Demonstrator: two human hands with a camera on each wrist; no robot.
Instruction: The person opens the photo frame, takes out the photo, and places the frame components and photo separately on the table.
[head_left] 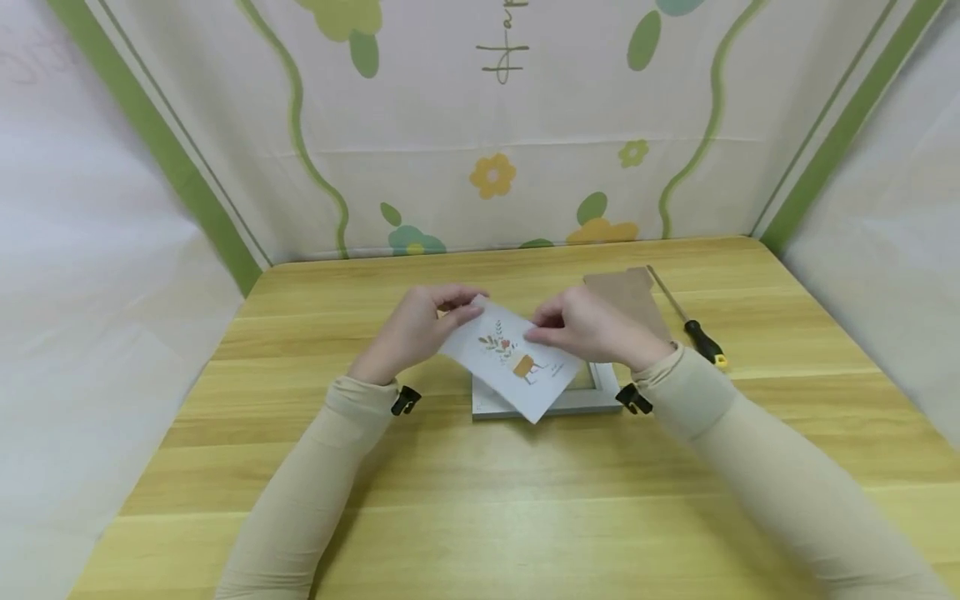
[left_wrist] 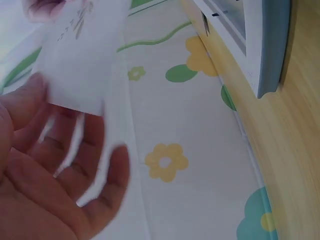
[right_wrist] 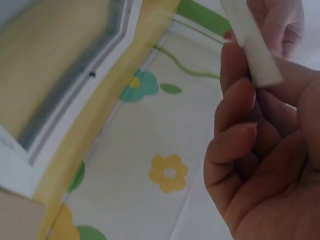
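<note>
A white card printed with a flower pot (head_left: 517, 358) is held tilted above a picture frame (head_left: 491, 406) that lies on the table. My left hand (head_left: 420, 327) pinches the card's upper left corner between thumb and fingers. On its upper right edge, my right hand (head_left: 592, 327) pinches it too. In the left wrist view the card (left_wrist: 82, 65) sits between thumb and fingers; the right wrist view shows the card (right_wrist: 252, 45) nearly edge-on. The card covers part of the frame, whose inner opening shows at the right.
Behind my right hand lies a brown backing board (head_left: 626, 296). A screwdriver (head_left: 701, 340) with a black and yellow handle is right of it. The wooden table (head_left: 480, 517) meets a flower-printed cloth (head_left: 420, 175) at the back.
</note>
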